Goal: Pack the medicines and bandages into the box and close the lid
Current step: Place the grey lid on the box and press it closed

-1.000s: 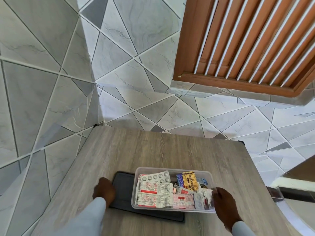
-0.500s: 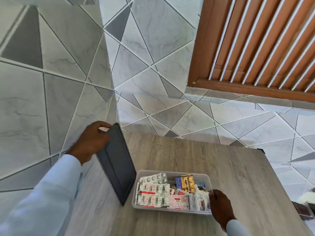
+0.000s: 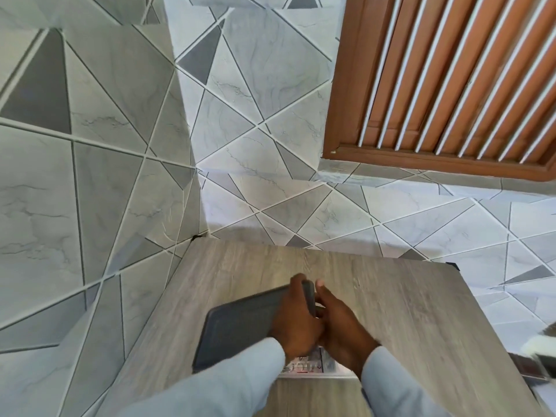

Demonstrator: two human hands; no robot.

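The dark lid (image 3: 240,329) has swung down from upright and now covers the box (image 3: 313,367) at lower centre. The left hand (image 3: 296,319) grips its far edge; the right hand (image 3: 341,325) presses alongside, on the wooden surface (image 3: 421,311).

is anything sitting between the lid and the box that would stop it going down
Nothing visible does. Both hands, left and right, hold the dark lid over the box; only flat packets show at its near edge. The rest of the box is hidden.
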